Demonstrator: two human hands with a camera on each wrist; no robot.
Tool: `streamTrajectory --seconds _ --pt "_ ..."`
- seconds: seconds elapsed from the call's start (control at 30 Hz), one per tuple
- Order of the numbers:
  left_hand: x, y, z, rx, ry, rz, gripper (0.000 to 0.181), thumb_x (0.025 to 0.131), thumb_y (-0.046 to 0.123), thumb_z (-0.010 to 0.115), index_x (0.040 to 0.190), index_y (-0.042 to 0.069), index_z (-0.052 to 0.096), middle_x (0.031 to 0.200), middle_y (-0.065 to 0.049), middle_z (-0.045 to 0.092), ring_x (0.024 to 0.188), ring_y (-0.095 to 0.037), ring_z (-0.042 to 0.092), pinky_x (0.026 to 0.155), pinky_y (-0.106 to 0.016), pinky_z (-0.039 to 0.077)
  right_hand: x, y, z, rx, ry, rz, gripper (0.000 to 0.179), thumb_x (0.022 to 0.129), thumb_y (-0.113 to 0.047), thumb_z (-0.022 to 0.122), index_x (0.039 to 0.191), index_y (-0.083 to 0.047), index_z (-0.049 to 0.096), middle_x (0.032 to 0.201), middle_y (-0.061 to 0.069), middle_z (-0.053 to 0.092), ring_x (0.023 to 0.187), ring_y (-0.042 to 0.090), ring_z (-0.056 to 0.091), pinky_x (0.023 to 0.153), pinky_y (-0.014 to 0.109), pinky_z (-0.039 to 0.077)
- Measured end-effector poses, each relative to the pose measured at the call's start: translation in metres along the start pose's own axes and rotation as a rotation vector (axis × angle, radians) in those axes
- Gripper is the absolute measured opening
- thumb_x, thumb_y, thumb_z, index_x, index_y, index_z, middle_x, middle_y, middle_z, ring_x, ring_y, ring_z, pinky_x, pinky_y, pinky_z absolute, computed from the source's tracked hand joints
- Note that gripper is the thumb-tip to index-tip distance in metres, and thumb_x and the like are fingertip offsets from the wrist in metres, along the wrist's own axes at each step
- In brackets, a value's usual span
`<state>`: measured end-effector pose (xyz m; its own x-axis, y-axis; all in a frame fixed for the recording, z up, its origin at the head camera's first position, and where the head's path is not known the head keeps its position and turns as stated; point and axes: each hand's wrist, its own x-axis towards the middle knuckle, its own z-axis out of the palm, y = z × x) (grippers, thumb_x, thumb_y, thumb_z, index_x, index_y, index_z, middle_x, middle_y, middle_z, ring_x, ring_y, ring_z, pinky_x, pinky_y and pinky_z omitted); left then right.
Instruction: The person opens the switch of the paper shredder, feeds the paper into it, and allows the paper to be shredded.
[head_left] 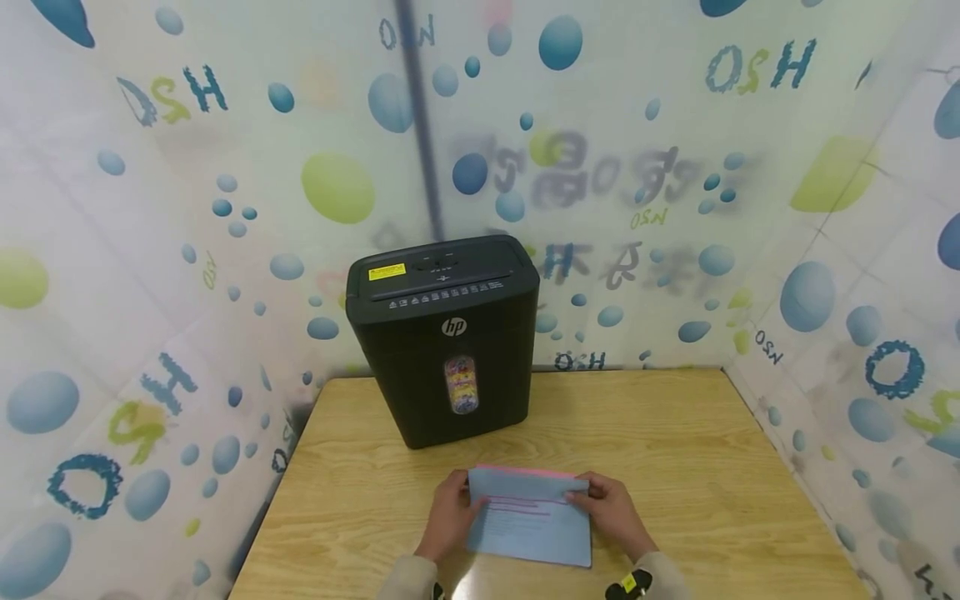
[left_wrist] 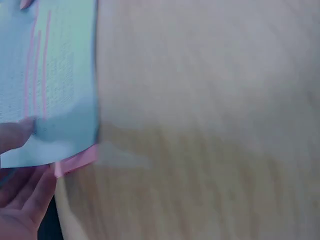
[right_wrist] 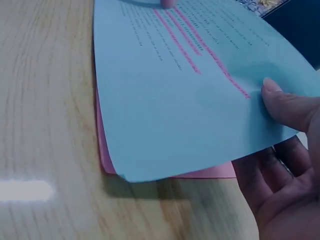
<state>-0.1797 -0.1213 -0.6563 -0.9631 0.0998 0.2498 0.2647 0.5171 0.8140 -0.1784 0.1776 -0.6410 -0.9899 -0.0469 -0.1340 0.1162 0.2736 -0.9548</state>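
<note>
A light blue sheet of paper (head_left: 528, 529) with printed text and pink highlighted lines is held between both hands, its far edge lifted. Under it, a pink sheet (head_left: 517, 470) peeks out along the far edge in the head view and below the blue one (right_wrist: 210, 172) in the right wrist view. My left hand (head_left: 452, 515) pinches the left edge, thumb on top and fingers beneath. On the opposite edge my right hand (head_left: 611, 510) grips likewise, its thumb (right_wrist: 287, 106) lying on the printed side.
A black HP paper shredder (head_left: 450, 342) stands on the wooden table (head_left: 660, 450) beyond the papers, with a slot on top and a window showing colourful shreds. Patterned curtain walls (head_left: 637, 250) enclose the back and both sides.
</note>
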Motion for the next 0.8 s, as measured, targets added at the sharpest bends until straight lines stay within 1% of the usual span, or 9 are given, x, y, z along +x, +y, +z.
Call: streamTrajectory --seconds 0.07,0.1,0.13,0.17,0.23,0.4,0.6,0.7,0.8 --pt "0.002 0.002 -0.002 -0.045 -0.008 -0.033 0.012 0.089 0.009 0.078 0.098 0.004 0.07 0.096 -0.009 0.072 0.087 -0.018 0.072 0.074 -0.026 0.06 0.001 -0.001 0.0 0.007 0.011 0.002 0.027 0.087 -0.013 0.08 0.11 0.001 0.075 0.102 0.016 0.079 0.086 0.016 0.073 0.074 0.028 0.061" --pt "0.003 0.003 -0.003 -0.066 -0.012 -0.043 0.007 0.091 0.009 0.077 0.093 0.005 0.071 0.092 -0.009 0.073 0.083 -0.014 0.071 0.071 -0.024 0.06 0.001 -0.002 0.0 0.008 0.024 0.005 0.029 0.087 -0.012 0.08 0.111 0.002 0.074 0.104 0.018 0.078 0.089 0.017 0.075 0.076 0.03 0.062" --pt "0.004 0.004 -0.004 -0.071 -0.012 -0.055 0.007 0.092 0.012 0.076 0.089 0.007 0.072 0.089 -0.008 0.074 0.08 -0.01 0.07 0.068 -0.022 0.058 0.001 -0.003 0.001 -0.002 0.038 0.01 0.03 0.087 -0.013 0.08 0.113 0.002 0.075 0.104 0.018 0.078 0.09 0.019 0.075 0.077 0.031 0.062" --pt "0.005 0.005 -0.005 -0.075 -0.016 -0.065 0.009 0.093 0.014 0.076 0.086 0.008 0.072 0.087 -0.007 0.074 0.077 -0.007 0.068 0.066 -0.021 0.057 0.002 -0.005 0.001 -0.013 0.055 0.014 0.031 0.087 -0.013 0.08 0.114 0.001 0.075 0.104 0.018 0.078 0.091 0.02 0.076 0.079 0.032 0.062" --pt "0.007 0.007 -0.007 -0.06 -0.012 -0.058 0.014 0.092 0.016 0.076 0.081 0.009 0.071 0.082 -0.006 0.075 0.073 -0.003 0.065 0.063 -0.02 0.055 0.003 -0.007 0.001 -0.03 0.084 0.027 0.029 0.087 -0.013 0.08 0.112 0.002 0.076 0.1 0.018 0.079 0.089 0.02 0.077 0.077 0.032 0.062" --pt "0.011 0.011 -0.012 -0.061 -0.01 -0.023 0.015 0.091 0.014 0.078 0.079 0.008 0.071 0.077 -0.006 0.073 0.068 -0.002 0.06 0.057 -0.019 0.051 0.005 -0.011 -0.002 -0.082 0.11 0.056 0.019 0.09 -0.016 0.079 0.102 -0.001 0.077 0.089 0.012 0.079 0.077 0.015 0.072 0.068 0.027 0.059" --pt "0.016 0.016 -0.017 -0.071 -0.023 -0.043 0.024 0.091 0.011 0.077 0.071 0.007 0.063 0.078 -0.004 0.073 0.073 -0.003 0.061 0.062 -0.02 0.053 0.008 -0.015 -0.006 -0.111 0.108 0.062 0.021 0.09 -0.023 0.079 0.102 -0.005 0.078 0.093 0.008 0.08 0.085 0.012 0.072 0.077 0.03 0.06" --pt "0.018 0.019 -0.019 -0.065 -0.018 -0.042 0.028 0.091 0.012 0.077 0.069 0.009 0.059 0.077 -0.002 0.07 0.075 -0.003 0.061 0.064 -0.021 0.054 0.01 -0.019 -0.008 -0.089 0.099 0.046 0.022 0.091 -0.022 0.078 0.104 -0.005 0.078 0.095 0.008 0.08 0.088 0.013 0.073 0.08 0.03 0.06" --pt "0.021 0.023 -0.023 -0.08 -0.012 -0.049 0.027 0.091 0.014 0.077 0.071 0.01 0.06 0.075 0.0 0.068 0.075 -0.004 0.061 0.066 -0.022 0.053 0.012 -0.024 -0.011 -0.064 0.092 0.021 0.021 0.092 -0.02 0.077 0.106 -0.004 0.077 0.098 0.01 0.08 0.089 0.014 0.074 0.081 0.029 0.06"
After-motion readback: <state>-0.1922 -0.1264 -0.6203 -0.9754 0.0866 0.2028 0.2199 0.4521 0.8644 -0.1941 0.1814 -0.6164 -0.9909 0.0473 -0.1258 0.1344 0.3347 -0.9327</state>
